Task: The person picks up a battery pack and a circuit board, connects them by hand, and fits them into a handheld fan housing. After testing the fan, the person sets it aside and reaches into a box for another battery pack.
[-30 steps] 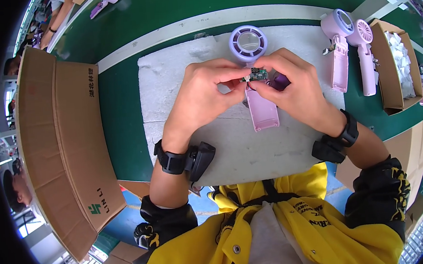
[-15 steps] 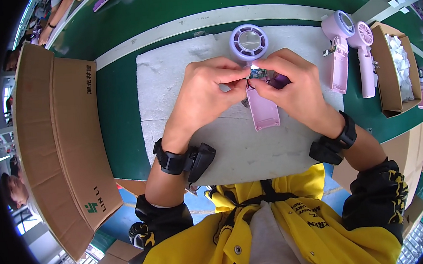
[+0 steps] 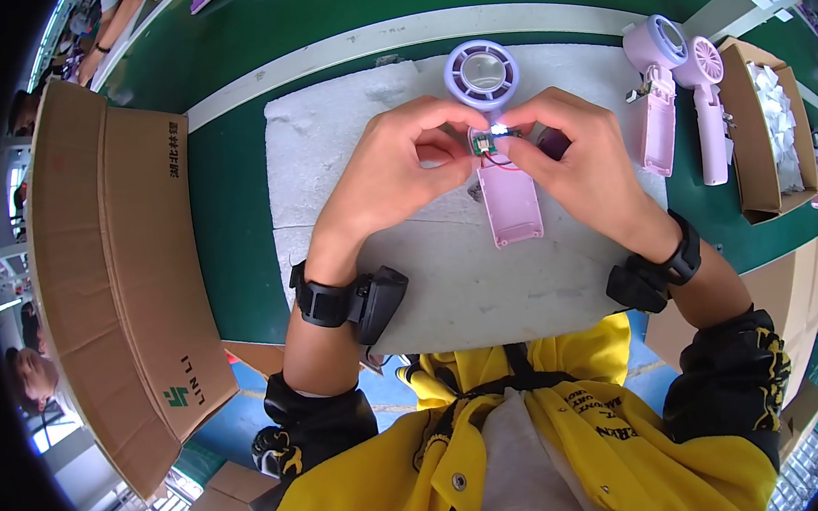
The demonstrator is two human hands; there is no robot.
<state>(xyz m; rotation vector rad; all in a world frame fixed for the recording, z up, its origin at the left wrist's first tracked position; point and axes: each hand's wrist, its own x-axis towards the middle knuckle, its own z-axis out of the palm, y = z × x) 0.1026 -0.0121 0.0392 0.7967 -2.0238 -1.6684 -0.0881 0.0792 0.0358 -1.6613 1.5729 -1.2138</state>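
A handheld fan with a round lilac head (image 3: pixel 481 73) lies on the foam sheet, its open pink handle shell (image 3: pixel 513 207) pointing toward me. Between my hands, over the upper end of the handle, is a small green circuit board (image 3: pixel 484 143) with red and dark wires. My left hand (image 3: pixel 402 165) pinches the board's left side with thumb and forefinger. My right hand (image 3: pixel 579 156) grips its right side the same way. A bright white spot shows at the board's top edge. A dark purple part (image 3: pixel 554 143), partly hidden, sits under my right fingers.
White foam sheet (image 3: pixel 325 166) covers part of the green table (image 3: pixel 236 259). Two more pink fans (image 3: pixel 658 125) lie at right, beside a carton (image 3: pixel 752 152) of small white pieces. A large cardboard box (image 3: pixel 132 277) stands at left. Another person's arm (image 3: pixel 117 29) shows at far left.
The circuit board has turned so more of its green face and its wires show. My left fingertips have shifted slightly away, and a white glow now appears at its top edge.
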